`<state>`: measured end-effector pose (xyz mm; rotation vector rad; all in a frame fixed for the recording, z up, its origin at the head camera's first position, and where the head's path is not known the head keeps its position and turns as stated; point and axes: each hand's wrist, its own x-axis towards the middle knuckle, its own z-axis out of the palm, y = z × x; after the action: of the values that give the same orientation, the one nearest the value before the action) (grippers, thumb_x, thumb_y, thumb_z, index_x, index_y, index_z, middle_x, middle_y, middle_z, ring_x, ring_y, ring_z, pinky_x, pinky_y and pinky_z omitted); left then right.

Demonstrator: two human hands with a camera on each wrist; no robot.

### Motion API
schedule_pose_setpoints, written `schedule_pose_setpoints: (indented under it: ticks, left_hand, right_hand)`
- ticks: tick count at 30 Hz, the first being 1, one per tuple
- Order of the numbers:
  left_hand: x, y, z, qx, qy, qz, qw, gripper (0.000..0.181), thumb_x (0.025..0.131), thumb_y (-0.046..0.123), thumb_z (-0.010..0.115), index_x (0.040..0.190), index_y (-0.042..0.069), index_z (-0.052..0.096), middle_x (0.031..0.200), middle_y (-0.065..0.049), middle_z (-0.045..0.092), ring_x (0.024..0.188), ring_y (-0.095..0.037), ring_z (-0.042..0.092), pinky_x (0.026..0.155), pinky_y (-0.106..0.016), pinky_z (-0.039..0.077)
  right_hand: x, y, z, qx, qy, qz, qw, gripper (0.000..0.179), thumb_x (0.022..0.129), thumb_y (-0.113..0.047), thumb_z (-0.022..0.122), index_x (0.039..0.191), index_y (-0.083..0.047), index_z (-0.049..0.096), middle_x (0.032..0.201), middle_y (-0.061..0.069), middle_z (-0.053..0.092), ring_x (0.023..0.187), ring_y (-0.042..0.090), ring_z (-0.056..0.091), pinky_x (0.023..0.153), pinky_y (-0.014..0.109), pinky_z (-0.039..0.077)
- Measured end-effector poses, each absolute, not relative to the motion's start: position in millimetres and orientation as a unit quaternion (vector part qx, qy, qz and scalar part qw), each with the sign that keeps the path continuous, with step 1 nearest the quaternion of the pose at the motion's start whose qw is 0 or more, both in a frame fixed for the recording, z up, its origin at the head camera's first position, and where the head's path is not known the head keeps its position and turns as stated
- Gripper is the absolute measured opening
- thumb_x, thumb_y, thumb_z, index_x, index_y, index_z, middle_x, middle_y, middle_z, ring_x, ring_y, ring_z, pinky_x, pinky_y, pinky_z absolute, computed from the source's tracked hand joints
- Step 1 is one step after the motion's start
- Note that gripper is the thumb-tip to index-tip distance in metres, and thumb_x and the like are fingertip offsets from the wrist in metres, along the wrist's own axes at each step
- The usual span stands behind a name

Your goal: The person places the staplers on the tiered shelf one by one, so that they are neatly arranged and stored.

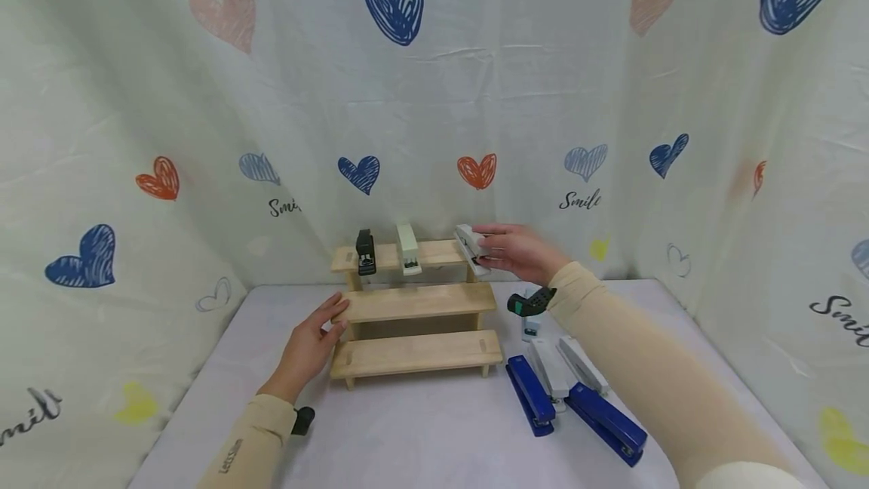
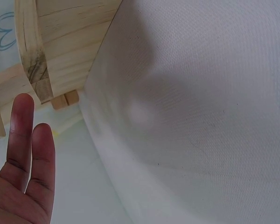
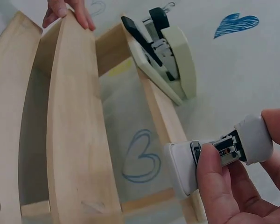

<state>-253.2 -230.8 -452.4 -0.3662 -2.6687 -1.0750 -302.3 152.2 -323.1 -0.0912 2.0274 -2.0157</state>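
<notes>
A three-tier wooden shelf (image 1: 421,304) stands on the table. My left hand (image 1: 308,345) touches the left end of its middle board, with two fingers (image 2: 21,135) extended in the left wrist view. At the right end of the top board, my right hand (image 1: 519,251) holds a white stapler (image 1: 470,247). Thumb and fingers pinch the stapler (image 3: 256,140) from its sides in the right wrist view, and its base is at the board. A black stapler (image 1: 366,252) and a pale green stapler (image 1: 408,249) sit farther left on that board.
Right of the shelf lie a blue stapler (image 1: 529,395), another blue stapler (image 1: 606,421), a white stapler (image 1: 548,368), a second white one (image 1: 582,364) and a light blue stapler (image 1: 532,328) partly hidden by the right wrist strap. A heart-printed curtain (image 1: 434,96) hangs behind.
</notes>
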Motion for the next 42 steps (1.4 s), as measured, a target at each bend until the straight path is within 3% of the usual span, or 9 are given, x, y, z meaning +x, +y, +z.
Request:
schedule_pose_setpoints:
  ticks: [3, 7, 13, 23, 42]
  left_hand:
    - [-254, -231, -453, -0.126, -0.913, -0.368, 0.12, 0.042, 0.101, 0.018, 0.063, 0.141, 0.006, 0.057, 0.154, -0.009, 0.043, 0.091, -0.025, 0.063, 0.074, -0.034, 0.051]
    - [-256, -230, -453, -0.127, -0.913, -0.37, 0.112, 0.043, 0.101, 0.02, 0.062, 0.142, 0.007, 0.057, 0.155, -0.007, 0.041, 0.098, -0.024, 0.062, 0.077, -0.036, 0.051]
    - [-255, -231, -452, -0.119, -0.914, -0.374, 0.099, 0.043, 0.101, 0.019, 0.062, 0.142, 0.008, 0.057, 0.156, -0.005, 0.04, 0.119, -0.028, 0.056, 0.084, -0.042, 0.05]
    - [-253, -229, -450, -0.112, -0.917, -0.37, 0.1, 0.043, 0.102, 0.019, 0.061, 0.143, 0.008, 0.056, 0.156, -0.007, 0.04, 0.114, -0.027, 0.058, 0.082, -0.04, 0.05]
    - [-254, -230, -450, -0.112, -0.918, -0.368, 0.093, 0.043, 0.102, 0.018, 0.061, 0.143, 0.008, 0.056, 0.156, -0.006, 0.039, 0.118, -0.027, 0.056, 0.083, -0.04, 0.05]
  right_hand:
    - [-310, 136, -328, -0.025, 0.699, -0.7, 0.144, 0.047, 0.102, -0.006, 0.055, 0.148, -0.002, 0.046, 0.149, 0.02, 0.039, 0.125, 0.034, 0.049, 0.1, 0.041, 0.046]
    - [-316, 124, -330, -0.019, 0.699, -0.702, 0.135, 0.045, 0.103, -0.007, 0.054, 0.147, -0.002, 0.047, 0.144, 0.02, 0.043, 0.123, 0.034, 0.052, 0.1, 0.04, 0.046]
    - [-319, 117, -328, -0.031, 0.708, -0.69, 0.145, 0.048, 0.103, -0.006, 0.054, 0.149, -0.001, 0.043, 0.147, 0.021, 0.042, 0.13, 0.036, 0.048, 0.102, 0.04, 0.045]
    - [-322, 116, -328, -0.031, 0.714, -0.683, 0.149, 0.052, 0.1, -0.003, 0.058, 0.15, -0.002, 0.043, 0.141, 0.021, 0.047, 0.127, 0.034, 0.052, 0.1, 0.039, 0.046]
    - [-324, 113, -331, -0.036, 0.723, -0.678, 0.127, 0.049, 0.1, -0.004, 0.061, 0.147, -0.003, 0.047, 0.139, 0.019, 0.049, 0.124, 0.034, 0.054, 0.1, 0.039, 0.046]
